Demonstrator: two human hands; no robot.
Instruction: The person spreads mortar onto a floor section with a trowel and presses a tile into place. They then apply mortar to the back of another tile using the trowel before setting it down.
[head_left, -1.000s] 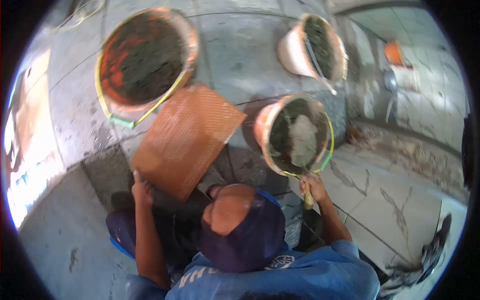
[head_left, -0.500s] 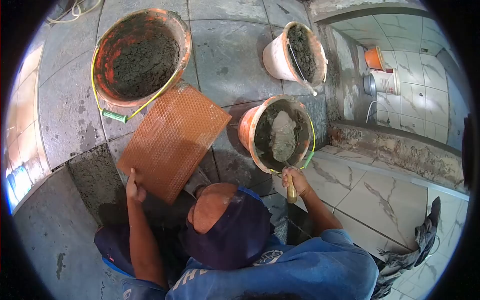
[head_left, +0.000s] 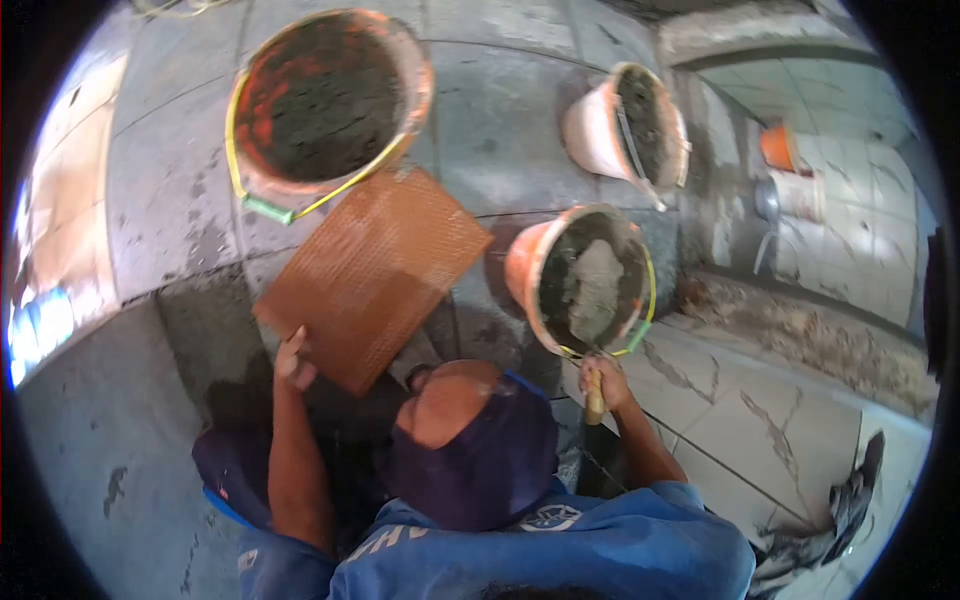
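My left hand point(head_left: 295, 362) grips the lower-left edge of an orange-brown tile point(head_left: 385, 270), fingers on its honeycomb-textured face; what lies under the edge is hidden. The tile slants with its top corner close against a big orange bucket point(head_left: 418, 95) of dark mortar. In my right hand point(head_left: 612, 380) is the wooden handle of a trowel point(head_left: 595, 395), fingers wrapped round it. A heap of wet grey mortar point(head_left: 596, 290) covers the blade, inside a smaller orange bucket point(head_left: 522, 265) with a yellow wire handle.
Beyond stands a whitish bucket point(head_left: 590, 125) of dark mortar. A rough ledge point(head_left: 800, 325) borders a tiled recess at right, holding an orange bucket point(head_left: 778, 148) and a white pail point(head_left: 800, 195). A dark cloth point(head_left: 830, 525) lies on marbled floor tiles point(head_left: 740, 410).
The whole view has shifted, so everything sits a little further right, most of it lower. Both hands keep their holds; the trowel stays in the small bucket.
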